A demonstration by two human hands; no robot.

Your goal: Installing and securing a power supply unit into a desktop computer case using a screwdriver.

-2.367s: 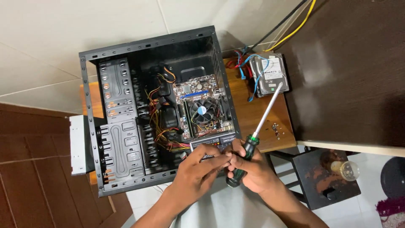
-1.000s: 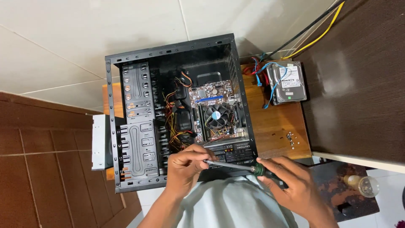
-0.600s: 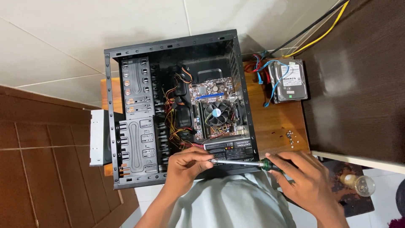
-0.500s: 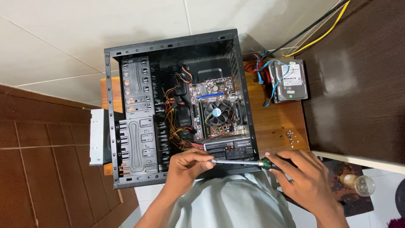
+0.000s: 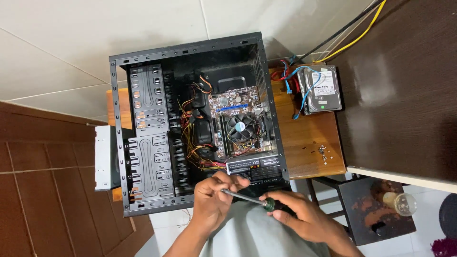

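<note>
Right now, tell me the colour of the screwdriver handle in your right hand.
Green and black, seen in the head view: the screwdriver handle sits in the right hand.

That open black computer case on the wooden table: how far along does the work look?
Done: the black metal computer case lies open, and a silver hard drive and small loose screws lie beside it on the wooden table. In hand: the right hand holds a green-handled screwdriver; the left hand steadies its shaft at the case's near edge. Left: motherboard, fan and cables remain inside.
</note>
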